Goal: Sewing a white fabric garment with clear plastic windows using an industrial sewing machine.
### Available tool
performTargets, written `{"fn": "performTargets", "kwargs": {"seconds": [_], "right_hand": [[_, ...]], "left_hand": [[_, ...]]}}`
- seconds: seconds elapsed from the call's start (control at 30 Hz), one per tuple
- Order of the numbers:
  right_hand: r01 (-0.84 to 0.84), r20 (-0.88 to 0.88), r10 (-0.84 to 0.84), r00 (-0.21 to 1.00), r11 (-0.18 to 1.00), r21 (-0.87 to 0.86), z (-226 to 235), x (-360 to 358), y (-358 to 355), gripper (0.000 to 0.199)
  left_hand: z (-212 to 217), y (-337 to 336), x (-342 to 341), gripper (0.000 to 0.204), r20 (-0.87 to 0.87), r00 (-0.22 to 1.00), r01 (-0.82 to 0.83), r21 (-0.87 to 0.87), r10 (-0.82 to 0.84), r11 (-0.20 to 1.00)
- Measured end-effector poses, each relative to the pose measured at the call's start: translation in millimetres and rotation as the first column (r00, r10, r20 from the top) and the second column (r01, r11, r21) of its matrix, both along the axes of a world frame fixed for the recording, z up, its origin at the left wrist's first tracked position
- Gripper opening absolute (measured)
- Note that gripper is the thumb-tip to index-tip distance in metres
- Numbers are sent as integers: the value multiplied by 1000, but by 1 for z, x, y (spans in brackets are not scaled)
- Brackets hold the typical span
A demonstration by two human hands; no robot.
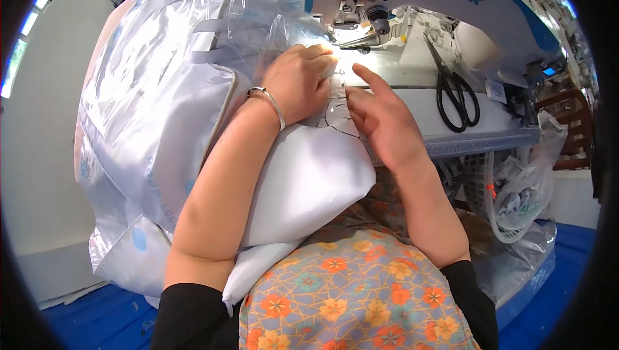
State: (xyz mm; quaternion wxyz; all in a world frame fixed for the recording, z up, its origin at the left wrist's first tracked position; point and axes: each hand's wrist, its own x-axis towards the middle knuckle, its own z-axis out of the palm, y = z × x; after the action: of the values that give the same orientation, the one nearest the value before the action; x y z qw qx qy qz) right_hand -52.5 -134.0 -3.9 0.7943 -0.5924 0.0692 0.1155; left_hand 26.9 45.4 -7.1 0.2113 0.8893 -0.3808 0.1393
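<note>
Head view: two bare hands at a sewing machine, with pale cloth and clear plastic.

Left hand (296, 82), a silver bracelet (273, 106) at its wrist: fingers bent and close together, resting on the work just below the front of the sewing machine (509, 1), white and blue; whether they pinch it, cannot tell. Right hand (387, 124): partly open, one digit raised apart, the others bent inward beside the work; contact unclear. White cloth (309, 176): between the forearms, hanging from the table (412, 78) over the lap. Clear plastic (161, 47): spread over pale cloth, left of the left forearm. Scissors (459, 101), black-handled: on the table, right of the right hand. White basket (478, 189): below the table, at right. Apron (342, 292), floral: on the person.
</note>
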Motion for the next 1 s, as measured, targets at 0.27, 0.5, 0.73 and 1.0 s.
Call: {"fn": "performTargets", "kwargs": {"seconds": [0.27, 0.5, 0.73, 1.0], "right_hand": [[237, -81, -231, 969, 797, 556, -20, 35, 15, 43], [187, -71, -181, 981, 789, 585, -15, 42, 14, 40], [181, -71, -170, 983, 811, 556, -10, 46, 6, 38], [167, -79, -147, 986, 868, 467, -4, 50, 5, 32]], "left_hand": [[-6, -2, 3, 34, -35, 999, -21, -108, 17, 994], [1, -1, 3, 33, -86, 995, -48, -66, 42, 997], [-3, -6, 3, 30, -30, 999, -43, -101, 40, 994], [2, -9, 0, 21, -8, 995, -97, -39, 96, 995]]}}
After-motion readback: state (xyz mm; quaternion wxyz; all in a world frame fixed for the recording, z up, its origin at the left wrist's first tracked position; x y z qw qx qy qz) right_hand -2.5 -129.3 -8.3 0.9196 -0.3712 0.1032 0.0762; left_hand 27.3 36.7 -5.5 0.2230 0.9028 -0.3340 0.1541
